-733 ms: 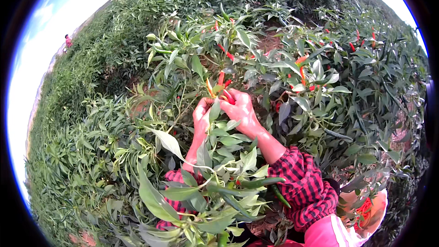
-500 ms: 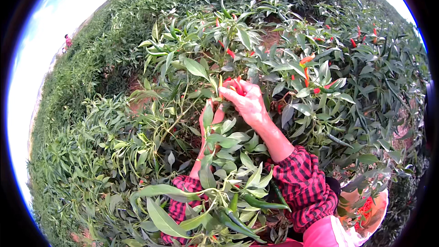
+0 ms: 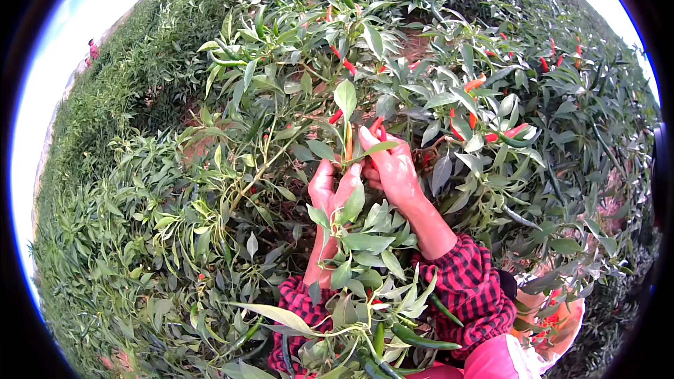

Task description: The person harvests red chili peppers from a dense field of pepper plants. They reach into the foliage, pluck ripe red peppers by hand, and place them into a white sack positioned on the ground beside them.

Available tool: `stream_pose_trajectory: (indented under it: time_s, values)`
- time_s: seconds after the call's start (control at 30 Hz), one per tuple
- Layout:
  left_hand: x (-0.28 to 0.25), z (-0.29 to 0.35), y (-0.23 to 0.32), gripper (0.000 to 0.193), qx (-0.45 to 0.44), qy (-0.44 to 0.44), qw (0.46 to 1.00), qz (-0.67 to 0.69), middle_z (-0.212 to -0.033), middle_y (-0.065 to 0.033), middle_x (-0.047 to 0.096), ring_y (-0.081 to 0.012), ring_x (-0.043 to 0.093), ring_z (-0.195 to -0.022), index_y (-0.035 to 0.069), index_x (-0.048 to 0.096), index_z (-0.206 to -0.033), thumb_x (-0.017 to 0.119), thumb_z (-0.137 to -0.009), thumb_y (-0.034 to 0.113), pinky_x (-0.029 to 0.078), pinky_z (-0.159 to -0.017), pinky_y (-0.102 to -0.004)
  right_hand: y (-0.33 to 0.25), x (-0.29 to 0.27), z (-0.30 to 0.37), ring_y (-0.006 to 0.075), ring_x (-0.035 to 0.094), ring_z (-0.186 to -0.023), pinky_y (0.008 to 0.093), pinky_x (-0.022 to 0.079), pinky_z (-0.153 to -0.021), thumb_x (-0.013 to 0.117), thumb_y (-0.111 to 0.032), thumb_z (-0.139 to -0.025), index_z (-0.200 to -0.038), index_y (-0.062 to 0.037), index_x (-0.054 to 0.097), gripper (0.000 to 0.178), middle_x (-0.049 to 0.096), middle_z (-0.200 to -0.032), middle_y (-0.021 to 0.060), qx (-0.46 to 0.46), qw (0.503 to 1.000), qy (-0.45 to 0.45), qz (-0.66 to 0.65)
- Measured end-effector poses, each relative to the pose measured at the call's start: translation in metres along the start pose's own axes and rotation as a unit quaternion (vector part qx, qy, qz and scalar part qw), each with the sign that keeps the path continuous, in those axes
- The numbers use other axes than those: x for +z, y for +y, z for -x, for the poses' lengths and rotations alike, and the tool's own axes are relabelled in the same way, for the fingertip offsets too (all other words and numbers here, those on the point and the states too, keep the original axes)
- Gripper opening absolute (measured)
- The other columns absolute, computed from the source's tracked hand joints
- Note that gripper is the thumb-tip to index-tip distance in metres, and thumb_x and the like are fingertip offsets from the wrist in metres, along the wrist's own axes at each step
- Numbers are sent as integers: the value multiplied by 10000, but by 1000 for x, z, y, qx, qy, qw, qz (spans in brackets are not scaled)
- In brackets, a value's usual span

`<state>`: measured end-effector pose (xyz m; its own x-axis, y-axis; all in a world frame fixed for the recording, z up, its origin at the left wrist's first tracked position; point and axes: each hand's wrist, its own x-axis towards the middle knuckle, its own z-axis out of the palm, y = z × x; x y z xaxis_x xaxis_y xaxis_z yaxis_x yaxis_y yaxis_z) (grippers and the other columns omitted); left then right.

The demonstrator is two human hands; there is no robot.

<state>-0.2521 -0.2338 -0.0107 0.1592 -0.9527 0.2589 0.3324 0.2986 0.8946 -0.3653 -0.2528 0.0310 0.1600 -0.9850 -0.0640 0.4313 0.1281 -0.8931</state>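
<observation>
The left hand (image 3: 330,193) is raised among the leaves of a pepper plant, its thumb and fingers partly curled toward each other. An orange pepper (image 3: 349,142) stands nearly upright just above these fingertips, beside a broad green leaf (image 3: 345,100). Leaves cover part of the contact area; whether the left hand grips the pepper or its stem cannot be told.

The right hand (image 3: 394,172) is located just right of the orange pepper. Its fingers are curled closed around red peppers (image 3: 378,126), the ends of which project above the thumb and index finger. The number held cannot be determined. A narrow leaf crosses in front of this hand.

Both forearms emerge from checkered sleeves (image 3: 469,288) in red and black. Below the hands, green peppers (image 3: 423,338) hang from a leafy branch. At lower right, an open pale container (image 3: 574,316) holds loose red peppers, partly covered by leaves. A pink cloth (image 3: 497,359) adjoins it. At far left, a distant person (image 3: 93,50) is positioned at the field edge.
</observation>
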Motion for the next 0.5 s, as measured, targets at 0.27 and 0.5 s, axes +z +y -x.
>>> stream_pose_trajectory:
  time_s: [0.27, 0.5]
  values:
    - [-1, 5, 9, 241, -36, -28, 999, 0, -961, 3, 614, -51, 502, -825, -3, 578, -1115, 592, -884, 65, 421, -734, -210, 7, 9, 9, 3, 352, -558, 192, 279, -494, 622, -167, -905, -838, -51, 605, 135, 445, -643, -102, -168, 978, 63, 104]
    - [-4, 17, 7, 101, 38, 89, 993, -63, -748, 21, 551, -33, 438, -683, -4, 574, -910, 613, -883, 85, 386, -571, -226, 13, 23, 12, 215, 494, -567, 271, 406, -540, 680, -65, -787, -820, -12, 586, 112, 505, -722, 91, -470, 758, 51, 450]
